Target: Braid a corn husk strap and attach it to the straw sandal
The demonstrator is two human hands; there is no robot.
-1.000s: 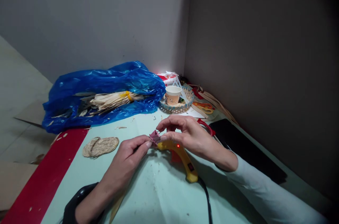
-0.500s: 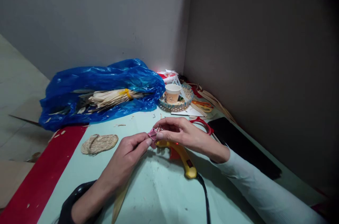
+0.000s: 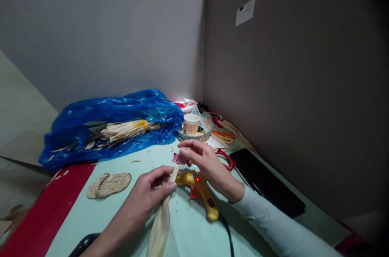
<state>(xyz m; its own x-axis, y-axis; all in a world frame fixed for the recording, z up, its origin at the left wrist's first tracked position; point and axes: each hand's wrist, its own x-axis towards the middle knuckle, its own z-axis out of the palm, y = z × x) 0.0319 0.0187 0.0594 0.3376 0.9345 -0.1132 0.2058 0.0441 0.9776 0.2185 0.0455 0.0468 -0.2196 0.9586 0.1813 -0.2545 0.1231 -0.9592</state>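
Between the thumb and fingers of my left hand (image 3: 153, 188) is a long pale strip, like a dried husk or leaf (image 3: 161, 224), which hangs down toward the near edge. Its narrow upper end meets a small pink folded piece (image 3: 178, 159). My right hand (image 3: 206, 163) pinches that pink piece from the right; a tiny shiny bit shows at the fingertips, too small to make out. Below my right hand lies a yellow glue gun (image 3: 209, 204) with a red light on and a black cord. Its nozzle end is partly hidden near my left fingers.
A coiled woven sole-shaped piece (image 3: 109, 185) lies left. Behind are a blue plastic bag (image 3: 75, 115) with a tied pale bundle (image 3: 124, 130), and a paper cup (image 3: 191, 124) in a basket (image 3: 208, 127). Red-handled scissors (image 3: 230, 163) and a black phone-like slab (image 3: 267, 180) sit right.
My left hand has slid from the pink piece down onto the pale strip, which now shows more. My right hand keeps the pink piece. The view has tilted up a little.
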